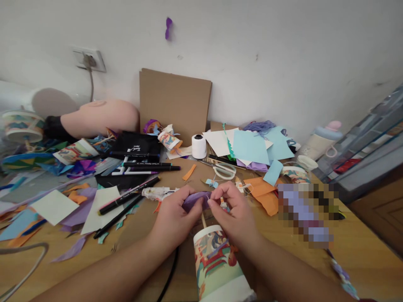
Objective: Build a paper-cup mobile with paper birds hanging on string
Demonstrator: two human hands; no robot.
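A purple paper piece [192,201] is pinched between the thumb and fingers of my left hand [178,218]. My right hand [234,209] has its thumb and forefinger pressed together at the right end of that paper, where something thin and pale shows. Just below both hands stands a paper cup [214,260] with a colourful printed pattern, tilted slightly. A thin wooden stick [204,219] rises from the cup's top towards the purple paper. The cup's lower part is cut off by the frame edge.
Markers [126,199] and paper scraps [55,206] cover the left side. Behind my hands are a white thread spool [199,147], scissors [220,168] and a cardboard sheet [174,105]. Blue paper [251,146], orange paper [262,193] and a bottle [321,140] are to the right.
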